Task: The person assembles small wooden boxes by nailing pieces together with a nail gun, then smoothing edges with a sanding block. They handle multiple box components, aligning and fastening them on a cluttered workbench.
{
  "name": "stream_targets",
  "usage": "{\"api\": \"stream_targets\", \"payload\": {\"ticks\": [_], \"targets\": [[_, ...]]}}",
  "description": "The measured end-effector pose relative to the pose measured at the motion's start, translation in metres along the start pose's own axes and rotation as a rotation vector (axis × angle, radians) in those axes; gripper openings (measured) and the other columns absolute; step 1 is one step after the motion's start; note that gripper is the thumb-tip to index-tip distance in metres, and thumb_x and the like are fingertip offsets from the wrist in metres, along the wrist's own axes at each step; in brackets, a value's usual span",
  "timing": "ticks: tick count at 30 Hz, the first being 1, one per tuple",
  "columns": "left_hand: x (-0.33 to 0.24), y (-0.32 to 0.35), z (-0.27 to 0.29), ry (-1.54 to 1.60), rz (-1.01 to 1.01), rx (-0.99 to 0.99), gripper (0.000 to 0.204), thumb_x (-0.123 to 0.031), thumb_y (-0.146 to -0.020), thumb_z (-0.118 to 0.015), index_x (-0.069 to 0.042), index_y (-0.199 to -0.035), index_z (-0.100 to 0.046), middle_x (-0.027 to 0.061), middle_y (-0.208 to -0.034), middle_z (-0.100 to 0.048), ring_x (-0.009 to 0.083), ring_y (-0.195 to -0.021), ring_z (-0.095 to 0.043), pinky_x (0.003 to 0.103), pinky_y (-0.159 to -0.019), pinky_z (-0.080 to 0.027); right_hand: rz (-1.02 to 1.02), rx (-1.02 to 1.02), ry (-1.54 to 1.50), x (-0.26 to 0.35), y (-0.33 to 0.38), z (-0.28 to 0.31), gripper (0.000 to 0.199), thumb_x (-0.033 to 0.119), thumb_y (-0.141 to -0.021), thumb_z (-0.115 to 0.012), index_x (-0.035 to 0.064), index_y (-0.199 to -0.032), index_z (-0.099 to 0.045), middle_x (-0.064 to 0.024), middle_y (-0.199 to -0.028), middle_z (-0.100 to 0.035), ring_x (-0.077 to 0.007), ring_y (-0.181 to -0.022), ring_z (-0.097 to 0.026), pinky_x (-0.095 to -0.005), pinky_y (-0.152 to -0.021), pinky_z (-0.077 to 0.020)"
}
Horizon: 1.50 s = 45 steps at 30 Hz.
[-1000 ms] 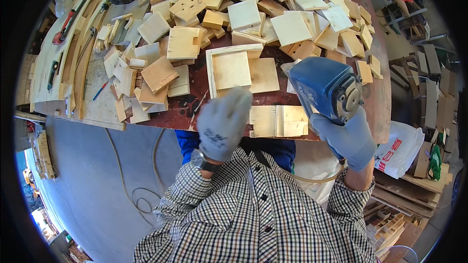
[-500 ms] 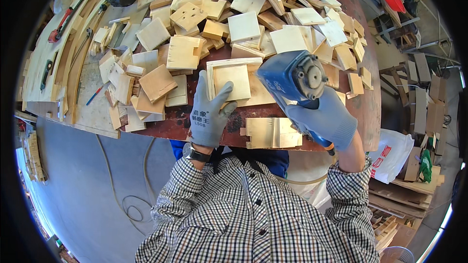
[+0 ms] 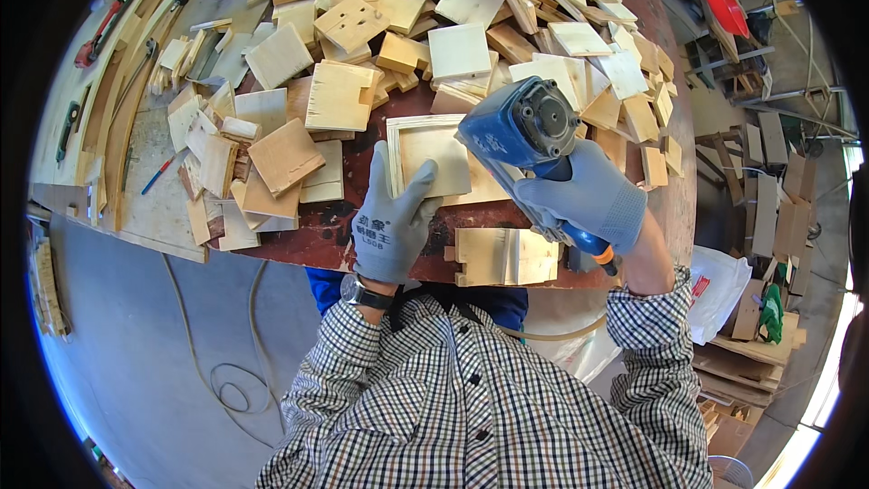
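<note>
My left hand (image 3: pixel 394 226), in a grey glove, grips a square wooden board (image 3: pixel 430 160) by its left side, thumb across the top and fingers along the edge. Thin wooden strips (image 3: pixel 392 158) line the board's left and far edges, and it rests on a larger flat wood piece (image 3: pixel 484 183). My right hand (image 3: pixel 588 199), also gloved, is closed around the handle of a blue air nail gun (image 3: pixel 502 127). The gun's body hangs over the board's right side; its nose is hidden from view. Close to the table's front edge lies a notched wooden block (image 3: pixel 498 256).
A big heap of plywood offcuts (image 3: pixel 459 52) covers the far side of the red table (image 3: pixel 362 183). More pieces (image 3: pixel 285 156) lie at left, near a red-and-blue pen (image 3: pixel 157 176) and a green-black cutter (image 3: pixel 68 131). An air hose (image 3: pixel 187 335) coils on the floor.
The nail gun has shifted a little left and away from me, closer over the board. My left hand keeps its grip, and the whole view has turned slightly.
</note>
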State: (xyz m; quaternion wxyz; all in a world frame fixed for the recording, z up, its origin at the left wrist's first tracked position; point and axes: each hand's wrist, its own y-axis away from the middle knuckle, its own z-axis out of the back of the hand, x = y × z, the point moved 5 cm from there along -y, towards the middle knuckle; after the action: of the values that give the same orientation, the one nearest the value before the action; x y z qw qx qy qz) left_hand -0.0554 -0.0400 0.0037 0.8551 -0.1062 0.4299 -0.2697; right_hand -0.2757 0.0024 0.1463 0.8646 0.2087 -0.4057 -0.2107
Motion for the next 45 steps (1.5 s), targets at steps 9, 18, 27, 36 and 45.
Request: {"api": "stream_targets", "payload": {"ticks": [9, 18, 27, 36, 45], "targets": [[-0.001, 0.0, 0.002, -0.009, 0.04, 0.024, 0.054, -0.017, -0.084, -0.085, -0.023, -0.135, -0.072, 0.0308, -0.159, -0.045, 0.0458, -0.127, -0.066, 0.044, -0.094, -0.063, -0.075, 0.089, -0.023, 0.012, -0.006, -0.003, 0.043, 0.026, -0.085, -0.08, 0.0, -0.119, -0.072, -0.0065, -0.093, -0.076, -0.0119, -0.08, -0.07, -0.0281, -0.077, -0.0572], [0.002, 0.001, 0.005, 0.026, 0.026, 0.014, 0.053, -0.016, -0.083, -0.085, -0.022, -0.135, -0.073, 0.0312, -0.159, -0.044, 0.0456, -0.124, -0.068, 0.044, -0.091, -0.063, -0.103, 0.088, 0.152, 0.025, -0.016, 0.006, 0.051, 0.027, -0.084, -0.08, 0.0014, -0.127, -0.07, -0.0101, -0.107, -0.075, -0.0166, -0.095, -0.07, -0.0322, -0.09, -0.0561], [0.002, 0.005, 0.005, 0.016, 0.032, 0.021, 0.052, -0.015, -0.083, -0.084, -0.022, -0.134, -0.073, 0.0311, -0.161, -0.043, 0.0453, -0.123, -0.068, 0.043, -0.09, -0.063, -0.117, 0.134, 0.082, 0.025, -0.011, -0.002, 0.056, 0.025, -0.084, -0.079, 0.0033, -0.134, -0.066, -0.0103, -0.119, -0.073, -0.0163, -0.104, -0.068, -0.0325, -0.095, -0.0548], [0.002, 0.004, 0.002, 0.046, 0.019, -0.036, 0.052, -0.013, -0.082, -0.085, -0.023, -0.132, -0.075, 0.0294, -0.16, -0.045, 0.0433, -0.123, -0.069, 0.042, -0.089, -0.064, -0.06, 0.083, 0.013, 0.018, -0.007, -0.007, 0.047, 0.023, -0.084, -0.077, -0.0001, -0.124, -0.07, -0.01, -0.104, -0.075, -0.0156, -0.094, -0.07, -0.0303, -0.09, -0.0556], [0.011, 0.008, -0.002, 0.177, 0.092, -0.11, 0.113, -0.027, -0.085, -0.089, 0.001, -0.167, -0.016, 0.0281, -0.157, -0.051, 0.0418, -0.125, -0.068, 0.042, -0.096, -0.061, 0.024, 0.121, 0.005, 0.031, 0.019, -0.028, 0.049, 0.029, -0.083, -0.076, -0.0026, -0.12, -0.073, -0.0103, -0.093, -0.076, -0.0153, -0.079, -0.071, -0.0285, -0.078, -0.0573]]}}
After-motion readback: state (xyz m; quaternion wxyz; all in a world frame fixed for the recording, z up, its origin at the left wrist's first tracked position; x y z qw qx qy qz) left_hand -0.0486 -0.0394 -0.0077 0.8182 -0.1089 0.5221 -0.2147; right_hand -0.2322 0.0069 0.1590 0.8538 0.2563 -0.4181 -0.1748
